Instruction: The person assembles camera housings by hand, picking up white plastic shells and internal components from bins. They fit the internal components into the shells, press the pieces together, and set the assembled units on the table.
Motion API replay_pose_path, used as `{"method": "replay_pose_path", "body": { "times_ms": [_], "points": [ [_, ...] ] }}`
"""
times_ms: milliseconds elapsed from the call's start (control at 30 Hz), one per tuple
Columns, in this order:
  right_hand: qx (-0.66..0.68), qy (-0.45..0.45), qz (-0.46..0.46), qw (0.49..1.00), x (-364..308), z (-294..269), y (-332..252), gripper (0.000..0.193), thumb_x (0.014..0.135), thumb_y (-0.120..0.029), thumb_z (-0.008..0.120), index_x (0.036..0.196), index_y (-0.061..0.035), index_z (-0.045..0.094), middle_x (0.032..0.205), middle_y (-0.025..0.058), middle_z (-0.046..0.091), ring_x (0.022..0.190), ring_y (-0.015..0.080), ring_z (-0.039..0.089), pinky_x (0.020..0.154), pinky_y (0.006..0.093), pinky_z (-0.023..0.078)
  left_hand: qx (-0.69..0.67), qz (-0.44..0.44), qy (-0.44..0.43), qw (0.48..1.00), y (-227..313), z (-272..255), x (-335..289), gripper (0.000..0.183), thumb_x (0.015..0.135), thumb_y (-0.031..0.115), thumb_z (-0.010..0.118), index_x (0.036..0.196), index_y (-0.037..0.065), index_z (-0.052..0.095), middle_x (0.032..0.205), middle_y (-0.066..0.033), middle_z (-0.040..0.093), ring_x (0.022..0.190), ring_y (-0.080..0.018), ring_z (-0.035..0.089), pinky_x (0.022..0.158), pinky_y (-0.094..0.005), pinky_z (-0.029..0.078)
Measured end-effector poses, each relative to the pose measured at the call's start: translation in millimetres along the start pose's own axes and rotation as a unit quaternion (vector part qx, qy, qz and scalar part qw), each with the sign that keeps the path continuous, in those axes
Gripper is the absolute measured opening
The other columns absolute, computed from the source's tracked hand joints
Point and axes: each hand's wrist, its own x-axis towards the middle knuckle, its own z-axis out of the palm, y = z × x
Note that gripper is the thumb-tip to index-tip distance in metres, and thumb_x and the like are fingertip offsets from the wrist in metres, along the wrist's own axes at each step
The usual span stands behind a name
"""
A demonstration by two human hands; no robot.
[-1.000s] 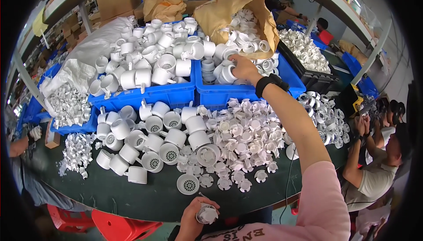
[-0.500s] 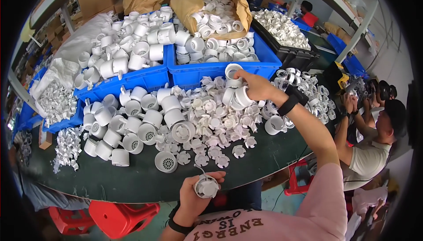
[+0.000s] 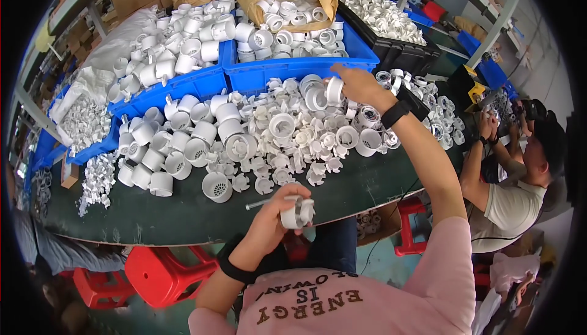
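Grasping finned part (image 3: 304,214), left grip (image 3: 284,208) hung at near edge of bench (image 3: 177,220). Part looked light, stiff, slightly slick; fins likely fragile, round wall best hold. Right grip (image 3: 362,84) met ring (image 3: 334,91) by caps (image 3: 299,136); clenched or not, couldn't tell.

Your left grip (image 3: 274,212) covers part of a white cylindrical plastic piece (image 3: 296,215); the near edge of the green desk (image 3: 137,222) hides some of a brown cardboard box (image 3: 390,220), its contents indistinct.

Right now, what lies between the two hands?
In the head view, a heap of white parts, then a strip of green tabletop nearer the left hand.
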Motion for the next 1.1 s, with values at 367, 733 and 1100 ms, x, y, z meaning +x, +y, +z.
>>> {"method": "replay_pose_path", "body": {
  "times_ms": [367, 733, 1100],
  "points": [
    [0.205, 0.118, -0.101, 0.966, -120.7, 18.8, -105.2, 0.038, 0.077, -0.002, 0.068, 0.107, -0.0042, 0.046, 0.074, 0.0132, 0.063, 0.070, 0.0331, 0.065, 0.062, 0.0379, 0.050, 0.329, 0.219, 0.049, 0.917, 5.5, 18.8, 44.9, 0.023, 0.091, 0.023, 0.064, 0.102, 0.003, 0.060, 0.081, 0.0015, 0.058, 0.072, -0.0038, 0.050, 0.062, -0.0202, 0.040],
    [0.680, 0.068, -0.061, 0.727, -176.2, 24.8, -125.9, 0.051, 0.092, -0.011, 0.062, 0.135, -0.0023, 0.037, 0.118, 0.0078, 0.053, 0.097, 0.0134, 0.056, 0.079, 0.0287, 0.050, 0.352, 0.289, 0.103, 0.884, 0.7, 31.0, 23.9, 0.018, 0.093, 0.017, 0.056, 0.104, 0.002, 0.057, 0.082, -0.0025, 0.059, 0.065, -0.0061, 0.052, 0.057, -0.0213, 0.043],
    [0.519, 0.109, -0.125, 0.838, -206.6, 20.8, -150.5, 0.051, 0.087, -0.017, 0.068, 0.131, -0.0014, 0.047, 0.109, 0.0118, 0.055, 0.088, 0.0192, 0.058, 0.073, 0.0293, 0.049, 0.451, 0.366, 0.141, 0.801, 9.2, 33.9, 12.6, 0.044, 0.100, 0.031, 0.032, 0.094, -0.005, 0.057, 0.078, -0.0139, 0.060, 0.066, -0.0211, 0.056, 0.061, -0.0326, 0.042]
  ]
}}
